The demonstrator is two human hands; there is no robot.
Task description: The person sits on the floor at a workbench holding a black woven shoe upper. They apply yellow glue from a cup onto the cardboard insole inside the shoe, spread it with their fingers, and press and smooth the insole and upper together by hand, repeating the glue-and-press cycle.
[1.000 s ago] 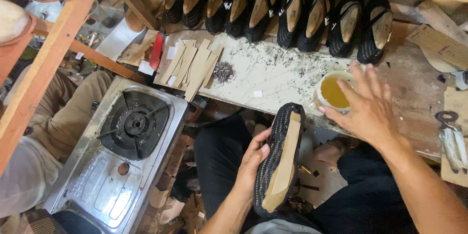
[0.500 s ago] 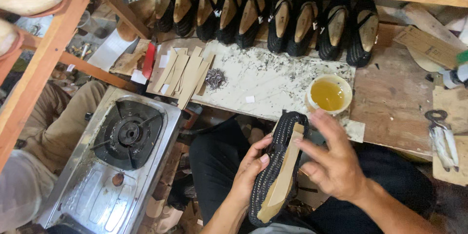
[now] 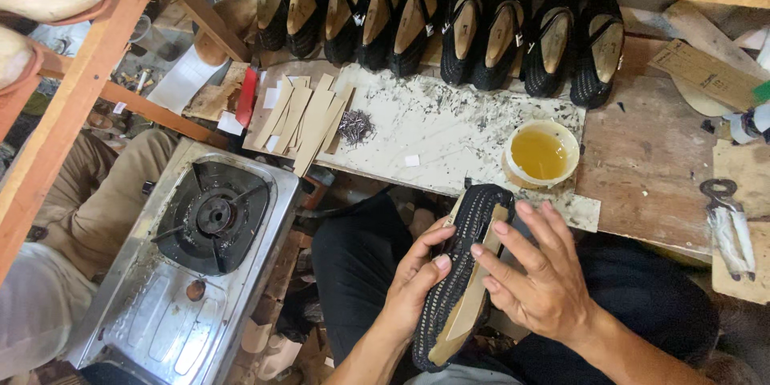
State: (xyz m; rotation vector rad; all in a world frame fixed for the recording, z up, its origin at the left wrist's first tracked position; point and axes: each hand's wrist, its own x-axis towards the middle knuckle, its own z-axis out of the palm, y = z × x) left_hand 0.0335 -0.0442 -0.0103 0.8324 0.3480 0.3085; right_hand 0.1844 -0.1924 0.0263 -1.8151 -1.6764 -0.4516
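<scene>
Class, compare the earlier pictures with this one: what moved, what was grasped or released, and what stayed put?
The right hand left the cup of yellow liquid and came back to the black woven shoe, fingers now on its tan insole. The left hand kept gripping the shoe. Cup, gas stove and shoe row stayed.

I see a black woven shoe (image 3: 461,273) with a tan insole, yellow liquid in a cream cup (image 3: 541,152), a silvery stove (image 3: 184,273), and possibly a red tool (image 3: 247,96).

Open lap space around the hands (image 3: 489,285); glue bowl (image 3: 542,153) ahead, gas stove (image 3: 210,216) leftward.
</scene>
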